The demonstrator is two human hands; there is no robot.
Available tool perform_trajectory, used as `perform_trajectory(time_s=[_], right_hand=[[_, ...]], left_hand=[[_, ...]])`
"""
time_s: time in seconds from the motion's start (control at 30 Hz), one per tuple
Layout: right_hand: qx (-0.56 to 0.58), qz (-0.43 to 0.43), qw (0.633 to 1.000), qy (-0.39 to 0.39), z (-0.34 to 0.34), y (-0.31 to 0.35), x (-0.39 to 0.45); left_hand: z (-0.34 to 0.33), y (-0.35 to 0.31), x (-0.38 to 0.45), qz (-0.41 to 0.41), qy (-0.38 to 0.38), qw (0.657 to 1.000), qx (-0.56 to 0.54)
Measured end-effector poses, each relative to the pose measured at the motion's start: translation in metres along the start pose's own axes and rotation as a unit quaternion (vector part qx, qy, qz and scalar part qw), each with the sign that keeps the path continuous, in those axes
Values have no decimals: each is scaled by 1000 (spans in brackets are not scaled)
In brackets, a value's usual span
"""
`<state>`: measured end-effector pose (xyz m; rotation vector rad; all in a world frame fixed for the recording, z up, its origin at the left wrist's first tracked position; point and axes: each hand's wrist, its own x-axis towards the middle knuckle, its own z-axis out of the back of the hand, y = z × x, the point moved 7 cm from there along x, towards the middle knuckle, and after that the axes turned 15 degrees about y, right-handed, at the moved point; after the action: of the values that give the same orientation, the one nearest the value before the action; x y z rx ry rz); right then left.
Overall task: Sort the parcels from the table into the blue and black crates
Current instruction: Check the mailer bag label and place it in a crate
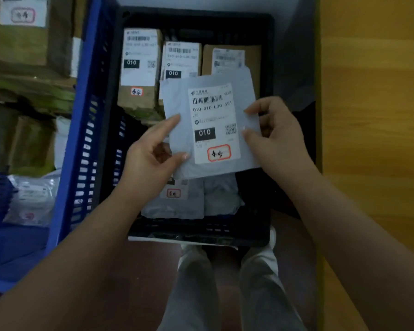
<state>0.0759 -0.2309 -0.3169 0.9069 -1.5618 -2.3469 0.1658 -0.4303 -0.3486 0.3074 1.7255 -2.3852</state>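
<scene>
Two hands hold a grey parcel [210, 125] above the black crate [265, 56]: left hand [151, 158] pinches its left edge, right hand [275, 134] pinches its right edge.

White shipping label [214, 123] on the grey mailer [208, 125]: barcode, printed line "010-010 L30 551", white "010" in a black box, QR code, red-bordered stamp with handwritten characters, not legible. Label on the left cardboard box [139, 68] in the black crate [265, 68]: barcode, "010" in black box, QR code, red-bordered stamp below. Label on the middle cardboard box [181, 60]: barcode, "010" in black box. Label on the right cardboard box [232, 58]: print too blurred to read.
</scene>
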Motion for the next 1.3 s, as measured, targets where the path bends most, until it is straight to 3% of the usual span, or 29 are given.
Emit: perform_trajectory(time_s=[0.1,0.3,0.43,0.63,0.83,1.0,1.3], right_hand=[[-113,-85,989,46,-31,-31,2],[-321,-167,922,136,-88,-92,0],[-375,-206,888,170,-109,-130,6],[-396,-230,866,199,-122,-171,19],[-433,-265,832,223,-133,-198,26],[-435,-253,842,194,-132,-191,30],[-398,-178,891,128,-106,-115,19]], left_hand=[[-3,35,-12,64,28,996,49],[-31,90,-12,136,120,968,171],[-48,121,-1,186,175,937,239],[-60,159,8,261,218,889,308],[-64,176,12,292,223,862,348],[-57,173,11,297,203,855,372],[-35,109,3,234,148,891,359]])
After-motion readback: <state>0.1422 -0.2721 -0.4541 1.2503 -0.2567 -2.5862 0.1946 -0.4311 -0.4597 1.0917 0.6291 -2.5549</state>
